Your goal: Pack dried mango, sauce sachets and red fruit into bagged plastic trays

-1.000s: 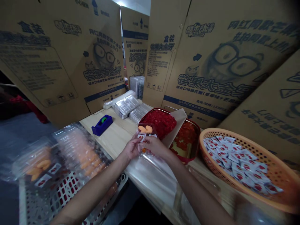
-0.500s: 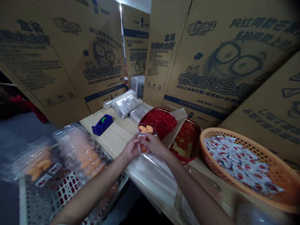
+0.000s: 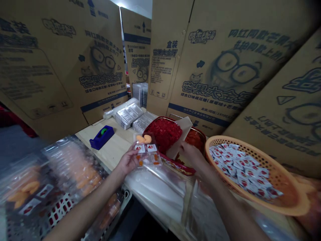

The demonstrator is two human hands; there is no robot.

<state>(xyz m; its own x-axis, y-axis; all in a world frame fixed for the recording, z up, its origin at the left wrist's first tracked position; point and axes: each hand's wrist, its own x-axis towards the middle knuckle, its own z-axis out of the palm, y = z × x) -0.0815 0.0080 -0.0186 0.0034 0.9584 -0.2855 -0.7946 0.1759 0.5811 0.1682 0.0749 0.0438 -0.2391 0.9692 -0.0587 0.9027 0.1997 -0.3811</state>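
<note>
My left hand [image 3: 128, 161] grips the left edge of a clear plastic compartment tray [image 3: 147, 158]. Orange candy pieces [image 3: 143, 139] lie in its top section, two white sachets with red print [image 3: 151, 148] side by side in the middle, and small orange-red bits below. My right hand [image 3: 191, 154] is over the right part of a red box [image 3: 184, 169], beside an upright pale card divider [image 3: 181, 135]. Its fingers are blurred and partly hidden. Red pieces [image 3: 164, 133] fill the box's left part; orange-red pieces [image 3: 196, 138] lie in its right part.
An orange perforated basket [image 3: 281, 167] of sachets stands at right. Stacked clear trays [image 3: 129, 113] and a blue tape dispenser [image 3: 102, 137] sit further back. At left, a white crate [image 3: 64, 209] holds filled trays [image 3: 82, 170]. Large cardboard boxes [image 3: 213, 87] wall the table's far side.
My right hand has left the tray and moved right to the red box. My left hand still holds the tray, now with both sachets in plain view. The camera view has shifted slightly right.
</note>
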